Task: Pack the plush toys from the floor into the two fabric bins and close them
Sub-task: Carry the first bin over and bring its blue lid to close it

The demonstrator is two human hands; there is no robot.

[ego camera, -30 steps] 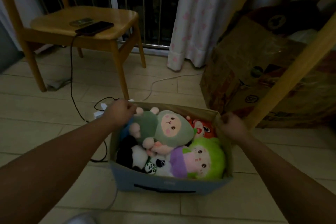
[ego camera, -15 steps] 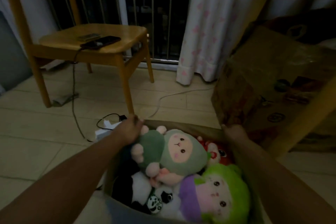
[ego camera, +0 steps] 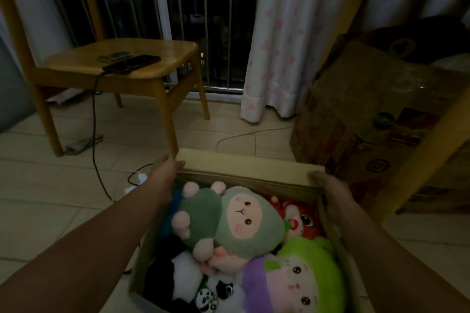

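Fabric walls of the bin (ego camera: 330, 226) stood full: a green-hooded plush (ego camera: 236, 221) on top, a lime-haired doll (ego camera: 305, 279), a panda (ego camera: 188, 277) and a red toy (ego camera: 297, 216) beneath. Both hands gripped the far lid flap (ego camera: 244, 169), the left hand (ego camera: 166, 169) and right hand (ego camera: 324, 180) each curled round a corner. Closing it well probably meant drawing the flap evenly toward the body and pressing the top plush down so nothing caught.
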